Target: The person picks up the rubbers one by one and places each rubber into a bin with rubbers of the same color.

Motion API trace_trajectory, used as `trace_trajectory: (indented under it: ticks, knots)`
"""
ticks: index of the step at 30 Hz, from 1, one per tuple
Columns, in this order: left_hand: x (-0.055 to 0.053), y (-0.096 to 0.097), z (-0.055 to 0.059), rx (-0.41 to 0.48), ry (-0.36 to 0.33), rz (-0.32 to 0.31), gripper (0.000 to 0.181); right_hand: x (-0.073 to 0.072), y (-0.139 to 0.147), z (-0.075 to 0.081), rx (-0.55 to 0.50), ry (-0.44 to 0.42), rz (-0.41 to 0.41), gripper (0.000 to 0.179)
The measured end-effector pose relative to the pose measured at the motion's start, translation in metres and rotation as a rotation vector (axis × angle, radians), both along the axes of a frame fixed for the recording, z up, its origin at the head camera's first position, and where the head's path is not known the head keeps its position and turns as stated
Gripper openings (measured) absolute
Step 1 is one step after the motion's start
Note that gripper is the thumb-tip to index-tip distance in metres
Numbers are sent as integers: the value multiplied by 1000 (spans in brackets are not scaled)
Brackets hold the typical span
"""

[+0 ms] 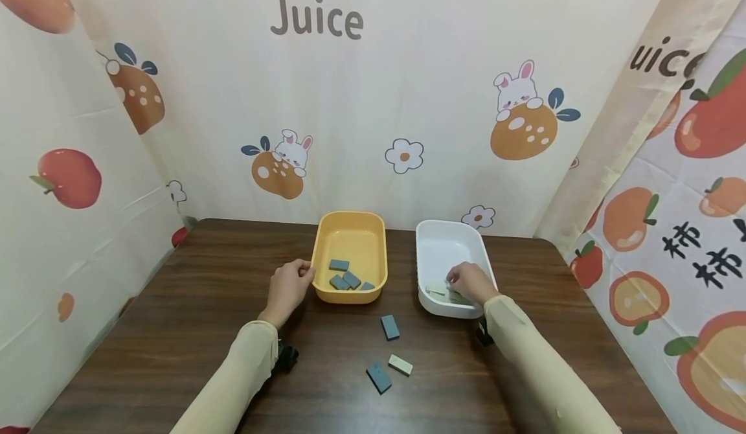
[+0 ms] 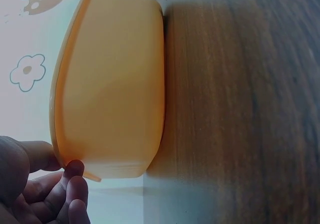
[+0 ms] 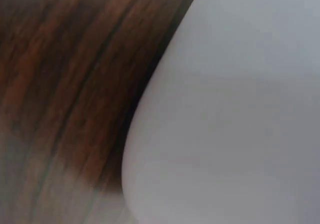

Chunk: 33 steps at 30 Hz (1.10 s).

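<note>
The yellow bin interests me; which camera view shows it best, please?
The head view, which shows the yellow bin from above, with the blue blocks inside. The left wrist view shows only its outside, close up, with the left hand gripping its rim. The right wrist view does not show it.

Just right of the gripping left hand (image 1: 289, 289), one tray (image 1: 350, 296) is set on the table (image 1: 175, 278) with blocks (image 1: 351, 280) gathered in its near end, a second tray (image 1: 445, 309) is placed farther right with blocks (image 1: 436, 290) beside the right hand (image 1: 471, 281) inside, and three loose blocks (image 1: 379, 377) are spread nearer, between both hands.
</note>
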<state>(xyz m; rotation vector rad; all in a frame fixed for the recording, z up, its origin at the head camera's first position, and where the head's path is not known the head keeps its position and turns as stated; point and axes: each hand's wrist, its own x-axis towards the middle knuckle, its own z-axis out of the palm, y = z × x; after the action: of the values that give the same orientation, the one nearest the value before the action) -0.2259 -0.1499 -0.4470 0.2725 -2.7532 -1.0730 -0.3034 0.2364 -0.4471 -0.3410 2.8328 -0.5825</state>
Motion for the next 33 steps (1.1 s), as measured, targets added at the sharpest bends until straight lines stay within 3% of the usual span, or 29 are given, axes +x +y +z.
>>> trace_trajectory:
  ticks: [7,16,33]
  knots:
    - [-1,0,0,-4,4,5,30,-4,-7,4,69,70,25,14]
    - [-1,3,0,-13,-24,2,30,-4,-12,6,128,78,23,12]
    - [-2,3,-1,5,-34,17,31,-5,-14,3,108,61,-22,14]
